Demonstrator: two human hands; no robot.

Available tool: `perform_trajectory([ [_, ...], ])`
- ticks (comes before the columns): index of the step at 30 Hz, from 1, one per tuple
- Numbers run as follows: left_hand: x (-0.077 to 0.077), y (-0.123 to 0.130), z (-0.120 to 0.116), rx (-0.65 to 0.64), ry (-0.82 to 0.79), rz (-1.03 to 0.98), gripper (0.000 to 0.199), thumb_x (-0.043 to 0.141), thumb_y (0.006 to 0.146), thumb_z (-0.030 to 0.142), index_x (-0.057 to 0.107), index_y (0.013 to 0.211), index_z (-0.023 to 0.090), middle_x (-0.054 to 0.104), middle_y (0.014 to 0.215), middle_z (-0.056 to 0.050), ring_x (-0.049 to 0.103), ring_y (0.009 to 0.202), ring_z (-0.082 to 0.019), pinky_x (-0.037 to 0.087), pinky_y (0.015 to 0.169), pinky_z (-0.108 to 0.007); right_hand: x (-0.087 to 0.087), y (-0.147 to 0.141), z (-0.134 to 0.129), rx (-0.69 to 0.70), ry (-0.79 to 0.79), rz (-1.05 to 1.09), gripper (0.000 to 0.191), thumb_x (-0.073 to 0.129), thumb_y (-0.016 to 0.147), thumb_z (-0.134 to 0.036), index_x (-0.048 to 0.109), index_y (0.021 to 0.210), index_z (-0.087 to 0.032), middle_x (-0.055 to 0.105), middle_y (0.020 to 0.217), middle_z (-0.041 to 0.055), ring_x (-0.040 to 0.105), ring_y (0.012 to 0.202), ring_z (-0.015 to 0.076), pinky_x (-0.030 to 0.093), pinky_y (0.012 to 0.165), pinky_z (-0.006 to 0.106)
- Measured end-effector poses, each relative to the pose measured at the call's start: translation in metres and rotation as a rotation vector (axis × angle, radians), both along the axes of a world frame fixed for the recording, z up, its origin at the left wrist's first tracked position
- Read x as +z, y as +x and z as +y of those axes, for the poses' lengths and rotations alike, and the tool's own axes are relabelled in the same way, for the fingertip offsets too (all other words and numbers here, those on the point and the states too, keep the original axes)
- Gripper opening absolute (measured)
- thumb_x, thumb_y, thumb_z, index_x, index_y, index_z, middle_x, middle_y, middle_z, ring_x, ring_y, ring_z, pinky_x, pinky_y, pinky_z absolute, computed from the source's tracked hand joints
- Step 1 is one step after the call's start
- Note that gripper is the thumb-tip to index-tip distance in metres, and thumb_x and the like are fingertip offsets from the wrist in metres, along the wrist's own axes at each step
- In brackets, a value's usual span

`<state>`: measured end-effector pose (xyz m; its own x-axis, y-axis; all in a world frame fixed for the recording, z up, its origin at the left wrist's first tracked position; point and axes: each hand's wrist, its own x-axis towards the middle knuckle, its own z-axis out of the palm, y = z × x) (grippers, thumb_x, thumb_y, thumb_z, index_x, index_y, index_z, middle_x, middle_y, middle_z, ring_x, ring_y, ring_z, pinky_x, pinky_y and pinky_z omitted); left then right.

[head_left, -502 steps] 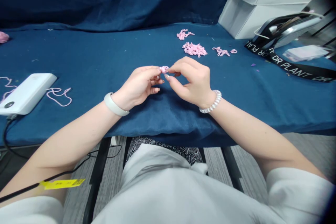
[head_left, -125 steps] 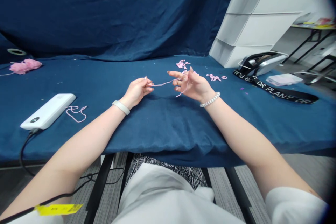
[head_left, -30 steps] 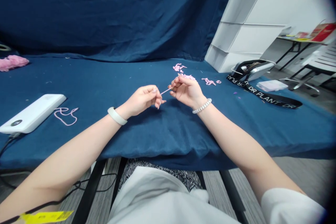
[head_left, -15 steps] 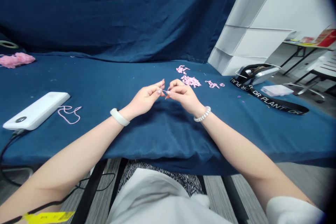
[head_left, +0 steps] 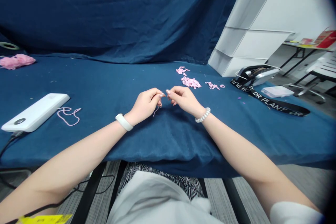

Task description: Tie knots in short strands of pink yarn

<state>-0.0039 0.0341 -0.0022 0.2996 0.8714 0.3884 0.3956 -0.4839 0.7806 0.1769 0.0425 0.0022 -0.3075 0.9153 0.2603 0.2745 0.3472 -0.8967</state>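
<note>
My left hand (head_left: 148,103) is closed in a pinch on a thin pink string (head_left: 155,111), whose short tail hangs below the fingers. Close beside it, a small gap away, my right hand (head_left: 183,98) is also pinched, thumb against forefinger; whatever it may hold is too small to make out. Just beyond the right hand lies a pile of small pink yarn pieces (head_left: 191,82), with a smaller cluster (head_left: 181,70) behind it and a few loose pieces (head_left: 212,85) to its right.
A white power bank (head_left: 36,112) with a black cable lies at left, a loop of pink string (head_left: 69,114) beside it. Fluffy pink yarn (head_left: 18,61) sits at far left. A black lettered strap (head_left: 273,103), a bag (head_left: 258,73) and a clear box (head_left: 277,91) are at right.
Both hands have come slightly nearer to me. The fingertips, earlier joined by a short taut stretch of string, now show a string tail hanging under the left hand.
</note>
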Motion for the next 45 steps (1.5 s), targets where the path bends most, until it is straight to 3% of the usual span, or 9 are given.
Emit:
perform_trajectory([
  [6, -0.004, 0.001, 0.004, 0.006, -0.061, -0.207, 0.021, 0.054, 0.089, 0.032, 0.065, 0.085, 0.015, 0.064, 0.067, 0.0, 0.06, 0.065, -0.011, 0.048, 0.069, -0.023, -0.013, -0.011, -0.009, 0.132, 0.242, -0.481, 0.041, 0.056, 0.086, -0.052, 0.053, 0.068, -0.015, 0.056, 0.066, 0.0011, 0.046, 0.059, 0.0101, 0.032, 0.059, 0.026],
  [10, -0.004, 0.004, 0.008, -0.065, -0.29, -0.557, 0.028, 0.066, 0.082, 0.041, 0.064, 0.085, 0.014, 0.062, 0.065, 0.001, 0.06, 0.061, -0.01, 0.052, 0.068, -0.025, -0.026, -0.02, -0.004, 0.056, 0.235, -0.538, 0.036, 0.062, 0.084, -0.05, 0.056, 0.09, -0.015, 0.063, 0.078, 0.0046, 0.052, 0.065, 0.0137, 0.033, 0.061, 0.027],
  [15, -0.003, 0.003, 0.01, -0.131, -0.392, -0.828, 0.03, 0.08, 0.07, 0.037, 0.067, 0.085, 0.014, 0.073, 0.089, -0.003, 0.07, 0.085, -0.014, 0.053, 0.09, -0.031, -0.025, -0.02, -0.002, 0.12, 0.286, -0.491, 0.033, 0.05, 0.095, -0.035, 0.06, 0.07, -0.016, 0.065, 0.073, 0.0046, 0.055, 0.068, 0.0139, 0.036, 0.068, 0.027],
  [20, -0.006, -0.008, 0.016, -0.049, -0.151, -0.33, 0.021, 0.071, 0.078, 0.033, 0.075, 0.089, 0.015, 0.074, 0.107, -0.009, 0.067, 0.106, -0.02, 0.047, 0.103, -0.035, -0.013, -0.011, -0.006, 0.123, 0.352, -0.502, 0.043, 0.042, 0.098, -0.038, 0.062, 0.069, -0.014, 0.067, 0.077, 0.0073, 0.059, 0.074, 0.0163, 0.04, 0.076, 0.03],
  [24, -0.006, -0.013, 0.017, -0.092, -0.052, 0.03, 0.022, 0.06, 0.085, 0.03, 0.077, 0.094, 0.02, 0.075, 0.102, -0.004, 0.069, 0.098, -0.02, 0.05, 0.093, -0.031, -0.008, -0.004, -0.003, 0.076, 0.321, -0.349, 0.038, 0.051, 0.094, -0.036, 0.068, 0.068, -0.015, 0.064, 0.072, 0.0055, 0.059, 0.072, 0.0146, 0.042, 0.074, 0.029],
  [28, -0.003, -0.012, 0.013, -0.156, -0.019, 0.194, 0.024, 0.055, 0.088, 0.032, 0.077, 0.09, 0.022, 0.076, 0.099, 0.001, 0.069, 0.094, -0.017, 0.047, 0.088, -0.027, -0.006, -0.002, -0.001, 0.046, 0.192, -0.189, 0.039, 0.058, 0.088, -0.041, 0.067, 0.06, -0.015, 0.061, 0.065, 0.0038, 0.057, 0.067, 0.0129, 0.042, 0.07, 0.028],
  [34, 0.004, -0.011, 0.006, -0.145, -0.032, 0.219, 0.023, 0.054, 0.088, 0.032, 0.073, 0.084, 0.019, 0.075, 0.088, 0.001, 0.067, 0.083, -0.014, 0.045, 0.08, -0.024, -0.008, -0.008, -0.002, 0.123, -0.114, 0.282, 0.041, 0.069, 0.074, -0.041, 0.059, 0.046, -0.013, 0.052, 0.069, 0.0017, 0.043, 0.049, 0.0048, 0.033, 0.047, 0.024],
  [39, 0.007, -0.01, 0.006, -0.152, -0.162, 0.081, 0.027, 0.055, 0.087, 0.037, 0.066, 0.076, 0.015, 0.071, 0.077, -0.002, 0.064, 0.073, -0.013, 0.047, 0.072, -0.023, -0.008, -0.015, -0.007, 0.17, -0.322, 0.623, 0.03, 0.076, 0.063, -0.033, 0.063, 0.047, -0.01, 0.054, 0.089, 0.004, 0.049, 0.052, 0.0041, 0.032, 0.043, 0.021],
  [45, 0.012, -0.011, 0.004, -0.257, -0.219, -0.007, 0.021, 0.055, 0.085, 0.028, 0.062, 0.073, 0.014, 0.066, 0.07, -0.001, 0.06, 0.066, -0.01, 0.046, 0.067, -0.02, -0.008, -0.018, -0.011, 0.277, -0.498, 0.786, 0.03, 0.076, 0.069, -0.037, 0.066, 0.054, -0.012, 0.058, 0.066, 0.0015, 0.047, 0.045, 0.0059, 0.032, 0.043, 0.021],
])
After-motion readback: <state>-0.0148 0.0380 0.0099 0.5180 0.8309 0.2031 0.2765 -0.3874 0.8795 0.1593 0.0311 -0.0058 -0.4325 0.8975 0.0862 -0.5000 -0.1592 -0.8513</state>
